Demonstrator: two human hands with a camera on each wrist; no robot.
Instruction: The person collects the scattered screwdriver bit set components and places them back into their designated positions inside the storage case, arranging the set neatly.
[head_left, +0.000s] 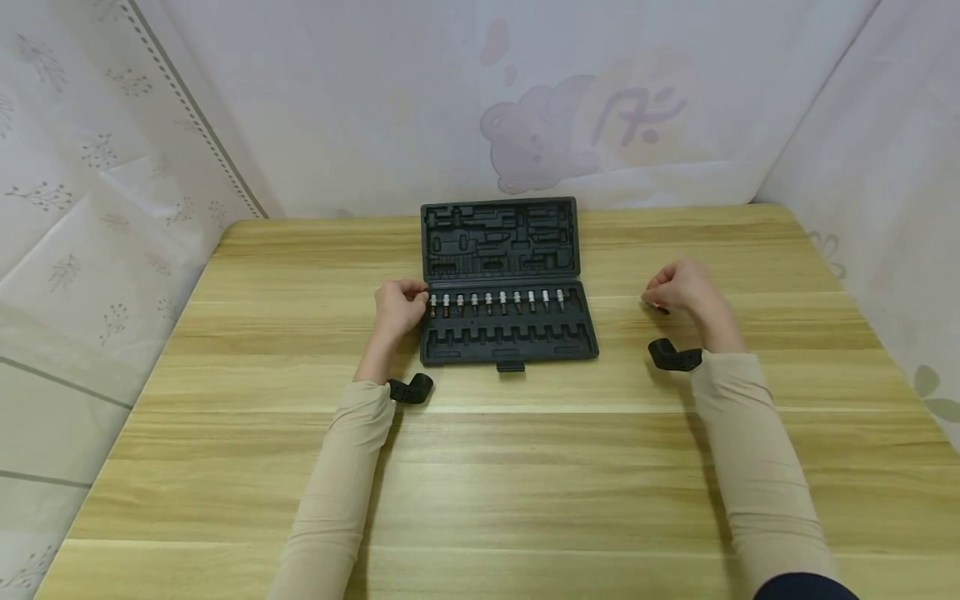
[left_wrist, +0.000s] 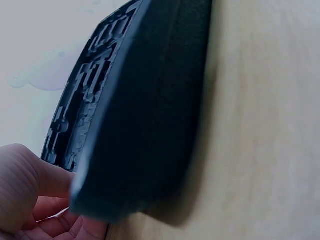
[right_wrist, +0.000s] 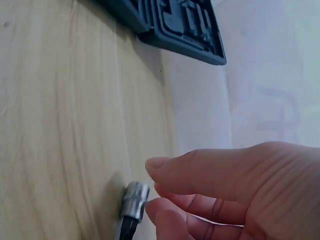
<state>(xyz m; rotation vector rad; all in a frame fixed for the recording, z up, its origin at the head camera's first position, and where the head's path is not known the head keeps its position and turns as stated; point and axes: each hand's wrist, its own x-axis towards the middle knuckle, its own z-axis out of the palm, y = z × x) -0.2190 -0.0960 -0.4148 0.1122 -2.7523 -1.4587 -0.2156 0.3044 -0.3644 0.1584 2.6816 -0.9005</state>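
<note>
A black plastic tool case (head_left: 465,354) lies unfolded on the table, its molded lid (head_left: 502,237) tilted back. Several silver bit sockets (head_left: 503,302) stand in a row in its lower half; the slot at the right end holds none. My left hand (head_left: 400,306) grips the case's left edge, thumb on top and fingers along the side in the left wrist view. To the right of the case, my right hand (head_left: 684,287) is at a single bit socket (right_wrist: 134,201) lying on the table. Thumb and forefinger are parted beside its silver end; whether they touch it I cannot tell.
The wood-grain table (head_left: 525,483) spreads around the case. Patterned cloth (head_left: 360,108) hangs behind the table and at both sides. Black camera mounts (head_left: 675,357) stick out from both wrists.
</note>
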